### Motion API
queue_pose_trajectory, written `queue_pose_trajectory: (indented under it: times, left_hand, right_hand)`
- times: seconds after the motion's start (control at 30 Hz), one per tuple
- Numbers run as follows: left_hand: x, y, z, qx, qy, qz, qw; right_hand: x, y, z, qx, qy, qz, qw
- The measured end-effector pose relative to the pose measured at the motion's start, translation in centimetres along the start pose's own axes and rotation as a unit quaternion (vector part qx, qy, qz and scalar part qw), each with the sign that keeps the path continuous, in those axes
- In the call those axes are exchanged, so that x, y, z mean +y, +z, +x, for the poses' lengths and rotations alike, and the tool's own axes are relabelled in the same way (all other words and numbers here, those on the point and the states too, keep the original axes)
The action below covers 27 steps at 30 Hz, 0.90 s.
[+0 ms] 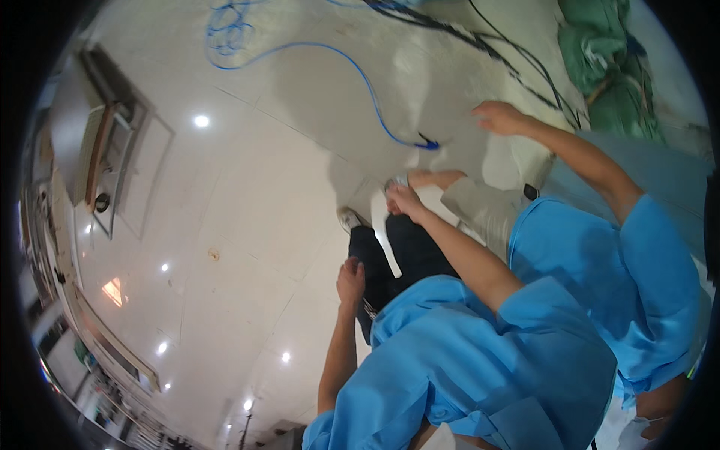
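Observation:
I look down my own blue gown to dark trousers and pale shoes. My left hand hangs beside the left trouser leg, fingers loosely bent and touching the cloth, holding nothing. My right hand reaches forward and pinches the top of a narrow white strip that runs down over the trousers. Another person's arm in a blue sleeve stretches in from the right, its hand spread over a pale grey cloth.
The floor is glossy pale tile with ceiling lights reflected in it. A blue cable loops across it ahead, black cables run at top right, and green cloth is heaped there. Metal-framed furniture stands at the left.

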State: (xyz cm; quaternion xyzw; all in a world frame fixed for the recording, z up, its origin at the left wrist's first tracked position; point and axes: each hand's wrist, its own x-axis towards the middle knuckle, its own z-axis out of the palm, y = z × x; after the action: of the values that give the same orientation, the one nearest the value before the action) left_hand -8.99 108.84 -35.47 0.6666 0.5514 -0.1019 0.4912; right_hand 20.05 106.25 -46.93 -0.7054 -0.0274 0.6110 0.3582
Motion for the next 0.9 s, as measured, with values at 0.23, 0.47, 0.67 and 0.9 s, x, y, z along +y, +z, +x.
queue_pose_trajectory:
  times: [0.23, 0.47, 0.67, 0.9]
  left_hand:
    - [7.4, 0.7, 4.5, -0.149, 0.215, 0.054, 0.964]
    - [12.5, 14.2, 18.7, -0.362, 0.340, 0.039, 0.867]
    - [9.5, 23.3, 25.4, -0.375, 0.439, -0.073, 0.814]
    - [11.6, 24.6, 25.5, -0.437, 0.440, -0.018, 0.785]
  right_hand:
    - [4.0, -6.5, 6.2, 0.194, 0.119, 0.281, 0.932]
    - [13.8, -14.6, 28.9, 0.259, 0.172, 0.377, 0.873]
    - [22.6, -21.0, 52.8, 0.365, 0.200, 0.455, 0.787]
    - [20.5, -23.8, 54.6, 0.422, 0.155, 0.447, 0.773]
